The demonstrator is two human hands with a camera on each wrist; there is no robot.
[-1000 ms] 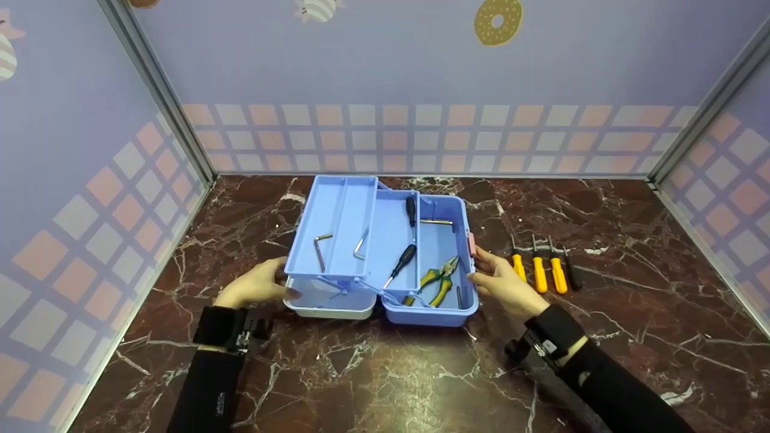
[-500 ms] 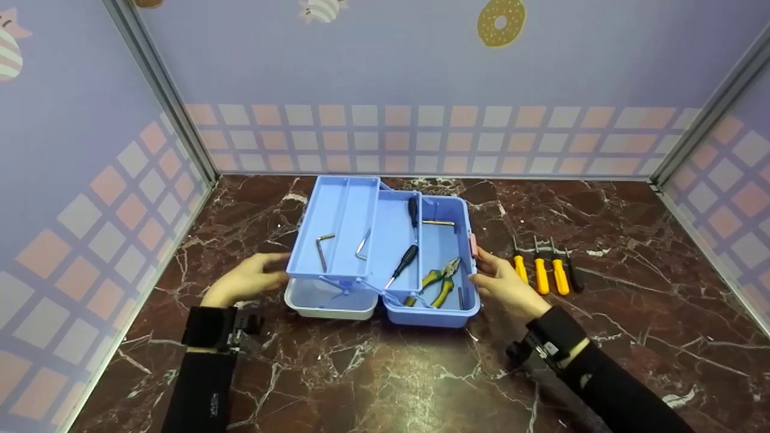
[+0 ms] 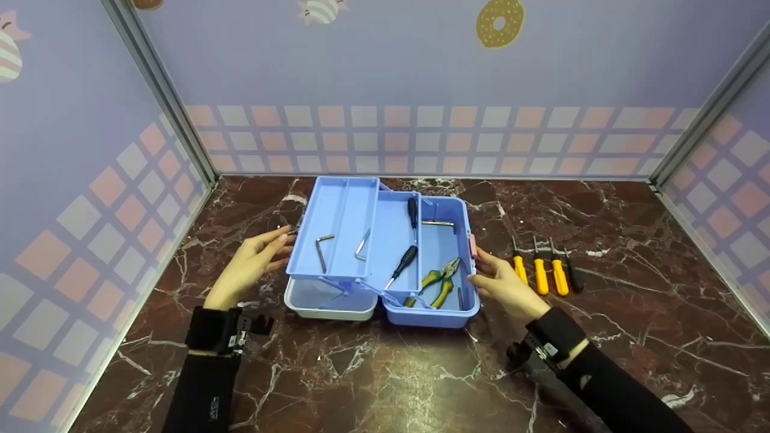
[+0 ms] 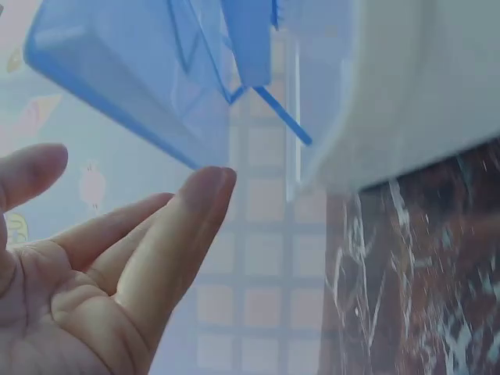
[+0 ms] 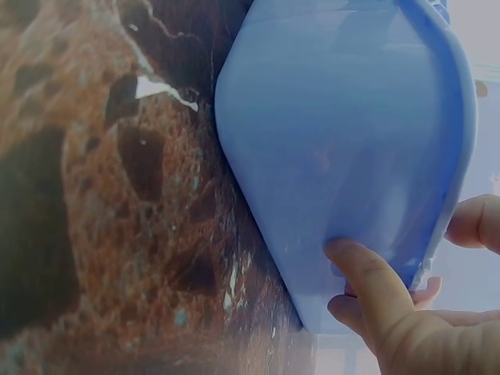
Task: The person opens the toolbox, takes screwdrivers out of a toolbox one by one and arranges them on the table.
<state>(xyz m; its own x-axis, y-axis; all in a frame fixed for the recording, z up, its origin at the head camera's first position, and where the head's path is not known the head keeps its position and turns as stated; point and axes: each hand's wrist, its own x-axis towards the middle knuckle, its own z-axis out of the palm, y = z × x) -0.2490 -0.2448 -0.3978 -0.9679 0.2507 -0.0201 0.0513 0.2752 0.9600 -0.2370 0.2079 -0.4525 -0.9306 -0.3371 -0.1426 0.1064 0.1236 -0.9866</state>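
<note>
An opened blue toolbox [image 3: 394, 240] with fold-out trays stands on the marbled table, its whitish lid [image 3: 331, 308] laid out to the left. Hex keys [image 3: 320, 252] lie in the upper tray, and black-handled screwdrivers [image 3: 404, 260] are on the middle one. Pliers with green-yellow handles [image 3: 442, 282] rest in the base. My left hand [image 3: 249, 264] is beside the upper tray's left edge, fingers extended; whether they touch it is unclear. With my right hand [image 3: 505, 285] I grip the toolbox's right wall near the pink latch [image 3: 472, 245], thumb at the rim, fingers outside.
Several screwdrivers lie side by side right of the toolbox, yellow-handled ones [image 3: 541, 276] and a black-handled one [image 3: 574, 276]. Patterned panels [image 3: 397, 138] enclose the table [image 3: 385, 373] at the back and both sides.
My left hand has left the lid's front left corner and moved back along the upper tray's left side, fingers now pointing farther away. The right hand and toolbox stay in place.
</note>
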